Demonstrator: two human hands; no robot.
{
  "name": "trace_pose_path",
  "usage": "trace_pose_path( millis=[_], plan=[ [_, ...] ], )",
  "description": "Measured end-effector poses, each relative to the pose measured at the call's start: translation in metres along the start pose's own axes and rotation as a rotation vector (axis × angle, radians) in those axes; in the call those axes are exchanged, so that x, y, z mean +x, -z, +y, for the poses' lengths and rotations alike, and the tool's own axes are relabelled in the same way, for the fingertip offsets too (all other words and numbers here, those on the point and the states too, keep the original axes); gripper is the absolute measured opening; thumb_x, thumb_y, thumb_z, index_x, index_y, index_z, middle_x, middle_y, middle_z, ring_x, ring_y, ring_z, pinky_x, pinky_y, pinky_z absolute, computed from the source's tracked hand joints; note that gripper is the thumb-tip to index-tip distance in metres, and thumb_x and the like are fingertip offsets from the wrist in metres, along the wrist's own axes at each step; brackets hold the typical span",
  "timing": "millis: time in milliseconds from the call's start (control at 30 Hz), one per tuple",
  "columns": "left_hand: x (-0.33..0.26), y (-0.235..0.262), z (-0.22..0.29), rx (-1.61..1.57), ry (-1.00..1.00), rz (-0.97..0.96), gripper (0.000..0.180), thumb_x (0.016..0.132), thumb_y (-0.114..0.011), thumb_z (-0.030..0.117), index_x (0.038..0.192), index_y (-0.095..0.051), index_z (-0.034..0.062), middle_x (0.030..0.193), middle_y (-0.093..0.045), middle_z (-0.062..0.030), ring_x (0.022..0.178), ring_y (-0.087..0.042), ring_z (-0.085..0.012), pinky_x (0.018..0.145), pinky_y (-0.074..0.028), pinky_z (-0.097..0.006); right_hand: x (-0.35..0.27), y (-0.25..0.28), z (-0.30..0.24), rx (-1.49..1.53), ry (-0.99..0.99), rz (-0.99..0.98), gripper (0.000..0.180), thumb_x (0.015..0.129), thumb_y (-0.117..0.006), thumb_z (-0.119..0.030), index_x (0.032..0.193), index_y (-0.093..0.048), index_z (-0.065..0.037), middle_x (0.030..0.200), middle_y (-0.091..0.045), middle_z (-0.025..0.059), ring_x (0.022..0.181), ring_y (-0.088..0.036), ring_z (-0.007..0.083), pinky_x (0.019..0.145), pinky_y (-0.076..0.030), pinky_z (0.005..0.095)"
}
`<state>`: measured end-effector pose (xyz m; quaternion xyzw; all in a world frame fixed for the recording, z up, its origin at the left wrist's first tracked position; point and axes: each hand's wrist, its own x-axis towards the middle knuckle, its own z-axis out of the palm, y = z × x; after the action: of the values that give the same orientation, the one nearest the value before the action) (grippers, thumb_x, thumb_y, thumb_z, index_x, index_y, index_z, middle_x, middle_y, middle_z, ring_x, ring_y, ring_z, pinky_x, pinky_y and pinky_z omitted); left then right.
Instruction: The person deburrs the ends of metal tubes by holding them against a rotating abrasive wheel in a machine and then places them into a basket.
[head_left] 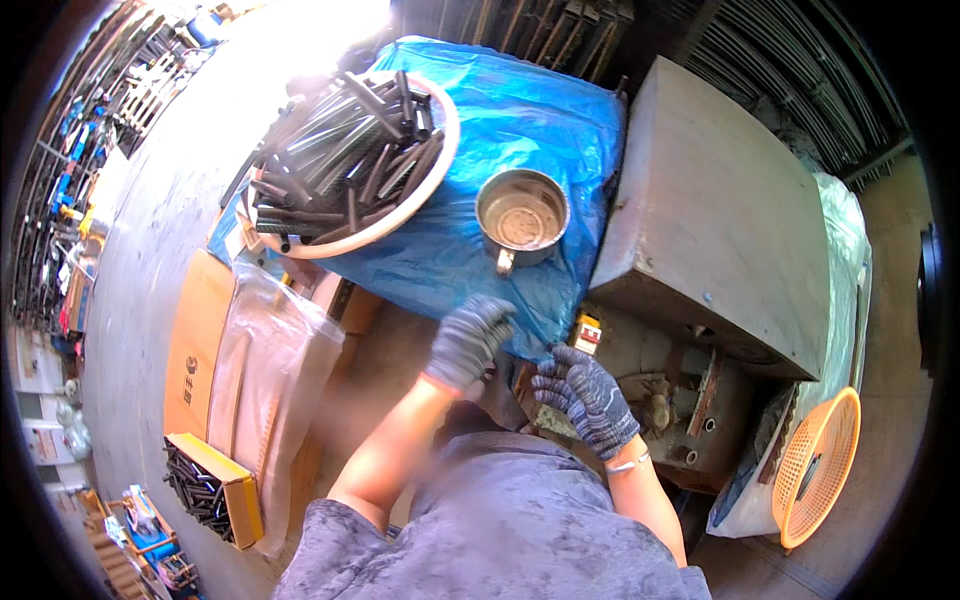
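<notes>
My left hand [468,343], in a grey knit glove, is just off the near edge of the blue plastic sheet [540,100]. Its fingers curl inward, and whatever they may hold is hidden. My right hand [590,402], gloved alike, has its fingers bent together at the sheet's near corner; their contents cannot be made out. A small yellow, white and red box [586,334] stands right beside the right fingertips. Farther off on the sheet sits a metal mug [522,215], its handle pointing toward me. A round pale basin [448,150] heaped with dark tubes [350,150] stands to its left.
A large grey metal box [720,210] rises at the right, above a metal tray [655,455] with loose parts. An orange plastic basket [845,440] leans at far right. Cardboard [200,350], clear plastic wrap [270,370] and a carton of short black pieces [245,505] lie left.
</notes>
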<state>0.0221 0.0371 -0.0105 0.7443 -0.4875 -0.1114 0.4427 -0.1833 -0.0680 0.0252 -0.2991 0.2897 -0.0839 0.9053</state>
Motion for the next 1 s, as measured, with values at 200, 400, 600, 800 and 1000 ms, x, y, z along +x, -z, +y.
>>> trace_pose_path(
  millis=[200, 400, 600, 800, 1000],
  plan=[
    [0.024, 0.029, -0.105, -0.078, 0.503, 0.142, 0.027, 0.073, -0.071, 0.004, 0.1, -0.064, 0.0041, 0.091, -0.065, -0.0133, 0.081, -0.062, -0.0284, 0.074, -0.051, -0.037, 0.004, 0.0, 0.008, -0.104, -0.027, 0.085, 0.043, 0.092, -0.063, -0.026, 0.124, -0.051, -0.001, 0.105, -0.063, 0.0118, 0.093, -0.064, 0.0251, 0.083, -0.054, 0.0379],
    [0.027, 0.065, -0.096, 0.479, 0.144, 0.255, 0.032, 0.071, -0.072, 0.009, 0.101, -0.063, 0.006, 0.097, -0.062, -0.0133, 0.091, -0.059, -0.0328, 0.082, -0.049, -0.041, 0.0, 0.013, 0.011, -0.131, 0.052, 0.192, 0.035, 0.093, -0.061, -0.021, 0.12, -0.053, 0.001, 0.099, -0.064, 0.0119, 0.085, -0.065, 0.0227, 0.079, -0.055, 0.0352],
    [0.076, 0.134, -0.044, 0.815, 0.01, 0.486, 0.038, 0.072, -0.075, 0.024, 0.103, -0.059, 0.0078, 0.089, -0.06, -0.0119, 0.084, -0.059, -0.0313, 0.073, -0.048, -0.043, -0.002, 0.016, 0.015, -0.149, 0.083, 0.321, 0.03, 0.093, -0.061, -0.021, 0.114, -0.055, 0.0, 0.094, -0.064, 0.0111, 0.08, -0.064, 0.022, 0.073, -0.056, 0.0352],
    [0.116, 0.149, -0.067, 1.004, 0.436, 0.221, 0.044, 0.073, -0.074, 0.038, 0.102, -0.058, 0.0083, 0.09, -0.063, -0.0118, 0.085, -0.064, -0.0303, 0.073, -0.051, -0.042, -0.001, 0.006, 0.012, -0.272, 0.115, 0.323, 0.03, 0.094, -0.06, -0.02, 0.115, -0.055, 0.0, 0.093, -0.064, 0.011, 0.081, -0.064, 0.0216, 0.073, -0.055, 0.0346],
    [0.131, 0.15, -0.075, 1.097, 0.513, 0.057, 0.034, 0.073, -0.072, 0.035, 0.093, -0.065, 0.008, 0.096, -0.064, -0.0133, 0.092, -0.064, -0.0301, 0.081, -0.052, -0.04, -0.01, 0.014, 0.015, -0.295, 0.113, 0.37, 0.026, 0.093, -0.058, -0.009, 0.116, -0.054, 0.003, 0.094, -0.064, 0.0097, 0.08, -0.064, 0.018, 0.072, -0.055, 0.0293]
  ],
)
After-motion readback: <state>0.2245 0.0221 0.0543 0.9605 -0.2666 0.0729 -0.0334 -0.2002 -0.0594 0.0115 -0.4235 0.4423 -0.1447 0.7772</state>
